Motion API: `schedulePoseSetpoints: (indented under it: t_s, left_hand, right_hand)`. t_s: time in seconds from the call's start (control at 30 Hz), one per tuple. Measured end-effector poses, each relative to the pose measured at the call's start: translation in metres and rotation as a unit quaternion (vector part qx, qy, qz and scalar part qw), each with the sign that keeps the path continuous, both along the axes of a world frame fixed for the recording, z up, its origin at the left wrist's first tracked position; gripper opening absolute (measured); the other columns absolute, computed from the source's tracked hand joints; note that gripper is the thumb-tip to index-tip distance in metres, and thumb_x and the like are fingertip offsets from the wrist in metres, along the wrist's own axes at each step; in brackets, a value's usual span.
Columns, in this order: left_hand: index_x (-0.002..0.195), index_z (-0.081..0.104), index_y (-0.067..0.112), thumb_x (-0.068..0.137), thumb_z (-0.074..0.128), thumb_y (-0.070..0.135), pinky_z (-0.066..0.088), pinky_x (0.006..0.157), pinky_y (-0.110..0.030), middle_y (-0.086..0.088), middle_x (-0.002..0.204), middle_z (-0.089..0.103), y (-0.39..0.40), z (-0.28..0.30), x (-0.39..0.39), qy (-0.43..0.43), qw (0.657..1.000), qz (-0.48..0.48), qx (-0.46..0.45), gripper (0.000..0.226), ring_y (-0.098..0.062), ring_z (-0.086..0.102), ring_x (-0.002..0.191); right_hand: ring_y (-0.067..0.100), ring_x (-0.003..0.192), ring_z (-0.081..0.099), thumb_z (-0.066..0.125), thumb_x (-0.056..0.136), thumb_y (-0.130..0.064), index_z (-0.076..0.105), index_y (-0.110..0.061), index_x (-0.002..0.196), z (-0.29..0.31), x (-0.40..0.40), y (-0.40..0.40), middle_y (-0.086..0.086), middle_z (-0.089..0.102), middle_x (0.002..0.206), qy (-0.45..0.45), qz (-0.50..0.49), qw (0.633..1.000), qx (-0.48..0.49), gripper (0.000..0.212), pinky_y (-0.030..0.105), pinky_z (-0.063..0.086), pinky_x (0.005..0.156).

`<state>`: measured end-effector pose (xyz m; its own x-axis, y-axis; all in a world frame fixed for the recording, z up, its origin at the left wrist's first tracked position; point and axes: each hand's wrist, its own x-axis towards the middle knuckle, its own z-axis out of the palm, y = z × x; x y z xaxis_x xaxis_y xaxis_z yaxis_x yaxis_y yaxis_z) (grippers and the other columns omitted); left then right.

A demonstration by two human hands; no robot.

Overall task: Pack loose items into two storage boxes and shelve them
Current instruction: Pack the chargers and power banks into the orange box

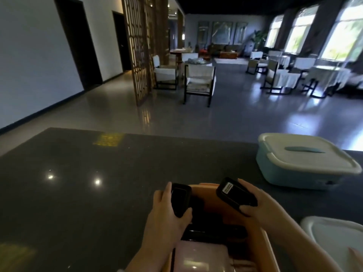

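On the dark countertop, the left hand sits at about 6 o'clock, its fingers and thumb curled round a black device held upright at the left rim of the orange storage box. That box is open, holding dark items and a pale pink object (what these are cannot be told). Just to the right, the right hand grips a second black device, tilted with a white label facing up, above the box's far right corner. At 3 o'clock stands the blue storage box, its white lid closed, well apart from the hands. At 5 o'clock lies a loose white lid beside the orange box.
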<state>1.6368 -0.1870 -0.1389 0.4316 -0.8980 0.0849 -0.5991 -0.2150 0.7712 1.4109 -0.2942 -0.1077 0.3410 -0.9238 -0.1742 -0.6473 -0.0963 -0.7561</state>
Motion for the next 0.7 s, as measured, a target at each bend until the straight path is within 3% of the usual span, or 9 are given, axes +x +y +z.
schedulePoseSetpoints:
  t_s: [0.1, 0.33, 0.47, 0.57, 0.7]
  left_hand:
    - [0.152, 0.008, 0.032, 0.083, 0.065, 0.050, 0.039, 0.065, -0.009, 0.016, 0.127, 0.023, -0.006, -0.003, 0.004, -0.008, 1.000, -0.008, 0.008, 0.091, 0.000, 0.045, 0.097]
    - [0.153, 0.008, 0.030, 0.085, 0.062, 0.054, 0.047, 0.092, -0.024, 0.012, 0.136, 0.023, -0.011, -0.011, 0.009, -0.024, 0.999, -0.002, 0.031, 0.090, -0.006, 0.045, 0.115]
    - [0.153, 0.002, 0.031, 0.086, 0.057, 0.056, 0.041, 0.088, -0.018, 0.013, 0.135, 0.021, -0.007, -0.017, -0.001, -0.054, 0.998, -0.015, 0.013, 0.091, -0.004, 0.035, 0.122]
    - [0.153, 0.002, 0.029, 0.086, 0.056, 0.057, 0.039, 0.078, -0.014, 0.016, 0.126, 0.024, -0.007, -0.022, -0.001, -0.094, 0.995, -0.026, -0.010, 0.091, -0.001, 0.035, 0.115]
    - [0.153, 0.005, 0.028, 0.084, 0.055, 0.059, 0.039, 0.077, -0.013, 0.015, 0.121, 0.029, -0.008, -0.024, -0.002, -0.124, 0.992, -0.017, -0.030, 0.091, -0.001, 0.036, 0.111]
  right_hand:
    - [0.001, 0.097, 0.047, 0.067, 0.084, -0.007, 0.036, -0.040, 0.140, 0.009, -0.001, -0.011, -0.007, 0.049, 0.120, 0.037, 0.006, 0.999, -0.030, 0.072, 0.011, 0.036, 0.063]
    - [0.002, 0.086, 0.061, 0.077, 0.073, -0.008, 0.050, -0.036, 0.105, 0.011, 0.006, -0.022, -0.012, 0.061, 0.099, 0.095, 0.003, 0.993, -0.064, 0.051, 0.017, 0.047, 0.063]
    - [-0.003, 0.078, 0.059, 0.076, 0.076, -0.012, 0.048, -0.043, 0.089, 0.001, 0.016, -0.029, -0.015, 0.060, 0.089, 0.123, 0.004, 0.988, -0.094, 0.044, 0.012, 0.045, 0.054]
    - [-0.006, 0.077, 0.059, 0.073, 0.080, -0.014, 0.054, -0.044, 0.093, -0.011, 0.022, -0.026, -0.017, 0.061, 0.091, 0.129, 0.009, 0.986, -0.108, 0.038, 0.010, 0.047, 0.054]
    - [0.000, 0.082, 0.062, 0.069, 0.084, -0.015, 0.062, -0.039, 0.106, -0.027, 0.028, -0.020, -0.015, 0.062, 0.098, 0.108, -0.005, 0.988, -0.107, 0.034, 0.020, 0.055, 0.065]
